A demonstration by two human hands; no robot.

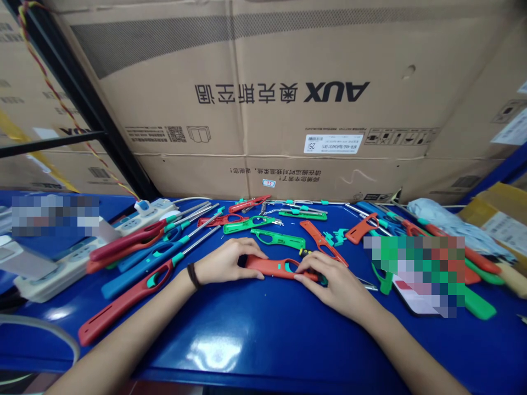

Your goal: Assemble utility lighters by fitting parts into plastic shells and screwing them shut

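Observation:
A red plastic lighter shell [269, 267] lies flat on the blue table [263, 334] in front of me. My left hand [225, 262] grips its left end, fingers curled over the top edge. My right hand [332, 281] pinches its right end, and a dark green-handled tool [305, 253] pokes out just above those fingers. A black band sits on my left wrist. Green shell halves [278, 238] lie just behind the red one.
Several assembled long lighters [138, 263] in red, blue and green lie at the left. More red and green shells and metal tubes are scattered behind and to the right. A white power strip [142, 214] sits back left. Large cardboard boxes [288, 93] wall off the back.

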